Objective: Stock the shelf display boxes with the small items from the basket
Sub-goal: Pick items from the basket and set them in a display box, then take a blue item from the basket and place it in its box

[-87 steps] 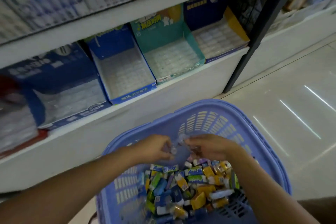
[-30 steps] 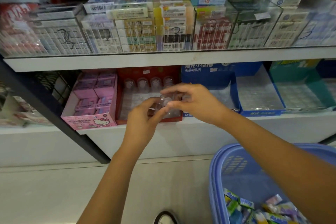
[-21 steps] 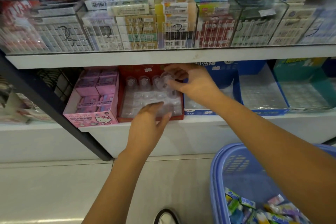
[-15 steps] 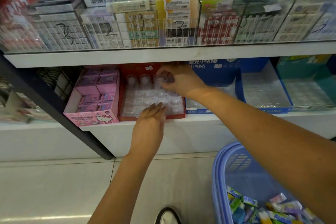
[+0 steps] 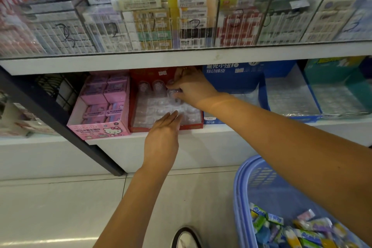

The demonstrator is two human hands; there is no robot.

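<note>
Inside the red box (image 5: 198, 126), right hand (image 5: 192, 87) has lowered its capsule (image 5: 172, 93).

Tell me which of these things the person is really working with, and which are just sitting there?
In use: right hand pinching a clear capsule; left hand flat on the front of the red display box; blue basket of wrapped items.
Idle: pink box; blue display box; teal display box; packs on the upper shelf; shoe.

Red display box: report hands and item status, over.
Left hand open, fingers flat on the clear tray in the red display box. Right hand pinching a clear capsule at the back row. Upper shelf close above; nothing blocking.
</note>
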